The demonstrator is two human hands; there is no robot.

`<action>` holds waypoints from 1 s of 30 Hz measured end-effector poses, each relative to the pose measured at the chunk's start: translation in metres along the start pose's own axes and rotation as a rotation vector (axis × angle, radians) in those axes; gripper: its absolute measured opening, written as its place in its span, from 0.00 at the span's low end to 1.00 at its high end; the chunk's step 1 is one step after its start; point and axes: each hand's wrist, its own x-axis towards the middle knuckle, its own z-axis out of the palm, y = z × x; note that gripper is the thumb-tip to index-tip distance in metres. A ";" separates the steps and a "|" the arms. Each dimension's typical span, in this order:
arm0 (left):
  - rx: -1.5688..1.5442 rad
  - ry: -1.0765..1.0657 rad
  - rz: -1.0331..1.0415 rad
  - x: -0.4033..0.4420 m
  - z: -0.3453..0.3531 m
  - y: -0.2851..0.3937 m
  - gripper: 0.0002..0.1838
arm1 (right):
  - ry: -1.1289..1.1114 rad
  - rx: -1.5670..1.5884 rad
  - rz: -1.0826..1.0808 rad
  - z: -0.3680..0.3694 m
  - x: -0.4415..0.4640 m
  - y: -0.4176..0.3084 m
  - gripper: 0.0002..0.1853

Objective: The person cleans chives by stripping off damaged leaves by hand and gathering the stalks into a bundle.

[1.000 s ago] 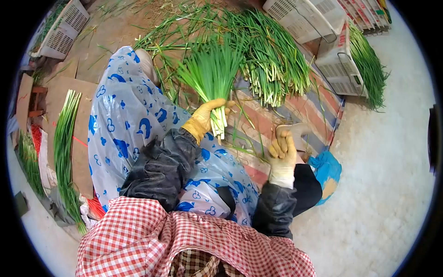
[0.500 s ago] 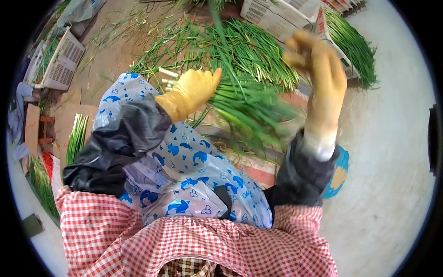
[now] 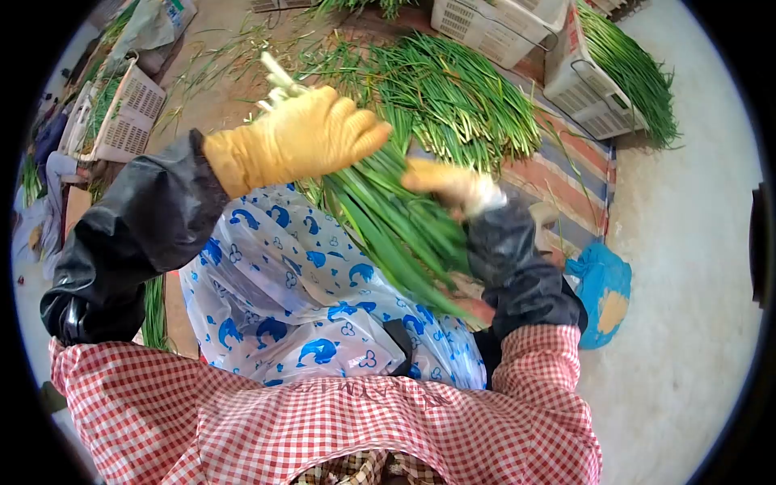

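Observation:
My left hand (image 3: 315, 133), in a yellow rubber glove, is closed around a bunch of green onions (image 3: 384, 230). The white root ends stick out at the upper left of the fist, and the long green leaves hang down to the lower right over my lap. My right hand (image 3: 443, 179), gloved too, is against or just beside the leaves on the right. Motion blurs it and its fingers are partly hidden, so its grip is unclear. Beyond both hands lies a large heap of green onions (image 3: 457, 97) on the ground.
White plastic crates, one of green onions (image 3: 594, 89), stand at the upper right. Another crate (image 3: 129, 113) is at the upper left. A blue bag (image 3: 602, 295) rests by my right elbow. A patterned plastic apron (image 3: 283, 283) covers my lap. Trimmings litter the brown ground.
My left hand has raised the bunch and tilted its root ends upward. My right hand has swung from the upper right down and leftward to the leaves.

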 end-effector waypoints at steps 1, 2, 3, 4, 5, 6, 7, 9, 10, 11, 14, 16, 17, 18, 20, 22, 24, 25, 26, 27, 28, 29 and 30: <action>-0.015 0.080 0.058 0.001 0.003 0.002 0.27 | -0.149 0.294 -0.091 -0.009 0.005 0.033 0.30; -0.109 -0.025 0.070 0.006 0.000 0.007 0.26 | -0.133 0.412 -0.123 0.007 -0.001 0.043 0.32; -0.107 -0.032 0.064 0.007 0.008 0.012 0.26 | -0.113 0.531 -0.155 0.024 -0.006 0.054 0.34; -0.090 0.102 0.025 0.009 0.021 0.021 0.27 | -0.103 0.541 -0.182 0.036 -0.004 0.065 0.38; -0.073 0.239 -0.013 0.012 0.030 0.027 0.28 | -0.099 0.529 -0.196 0.032 0.001 0.088 0.37; -0.211 0.167 -0.179 0.013 0.029 0.032 0.33 | -0.080 0.565 -0.268 0.039 0.001 0.093 0.39; -0.214 0.169 -0.182 0.013 0.029 0.037 0.33 | -0.061 0.602 -0.338 0.043 0.001 0.096 0.42; -0.377 0.100 -0.680 0.010 0.033 0.049 0.44 | 0.169 0.332 -0.405 -0.013 0.027 0.165 0.42; -0.557 0.165 -0.883 0.004 0.043 0.059 0.47 | 0.275 0.191 -0.443 -0.020 0.028 0.170 0.41; -0.557 0.167 -0.888 -0.004 0.061 0.077 0.47 | 0.388 0.048 -0.466 -0.027 0.030 0.176 0.41; -1.692 0.809 -1.354 -0.022 0.087 0.127 0.36 | -0.031 0.669 -0.426 -0.010 0.020 0.147 0.29; -3.145 0.704 -1.478 -0.032 0.080 0.145 0.25 | -0.106 0.778 -0.366 -0.008 0.023 0.137 0.25; -3.276 0.490 -1.102 -0.036 0.087 0.159 0.24 | -0.093 0.772 -0.331 -0.004 0.024 0.131 0.24; -3.160 0.538 -1.199 -0.022 0.069 0.159 0.23 | -0.117 0.801 -0.346 0.010 0.024 0.120 0.24; -3.045 0.600 -1.296 0.002 0.058 0.162 0.22 | 0.117 0.721 -0.297 0.039 0.022 0.099 0.28; -3.020 0.384 -1.338 0.011 0.081 0.166 0.20 | 0.472 0.273 -0.386 0.057 0.024 0.093 0.35; -3.094 0.476 -1.351 0.030 0.089 0.163 0.18 | 0.631 -0.128 -0.411 0.051 0.027 0.103 0.36; -3.166 0.550 -1.383 0.040 0.091 0.168 0.16 | 0.767 -0.521 -0.418 0.050 0.026 0.112 0.36; -3.254 0.612 -1.306 0.050 0.078 0.159 0.14 | 0.835 -0.418 -0.337 0.066 0.018 0.080 0.35; -3.243 0.682 -1.334 0.066 0.081 0.159 0.13 | 0.789 -0.405 -0.211 0.029 0.010 0.084 0.34; -3.241 0.736 -1.304 0.085 0.092 0.164 0.14 | 0.733 -0.311 -0.230 0.019 0.000 0.068 0.31; -3.233 0.794 -1.273 0.104 0.101 0.170 0.16 | 0.709 -0.301 -0.043 0.020 -0.015 0.039 0.27; -3.369 0.651 -1.340 0.112 0.085 0.158 0.17 | 0.647 -0.184 -0.009 0.031 -0.026 0.014 0.25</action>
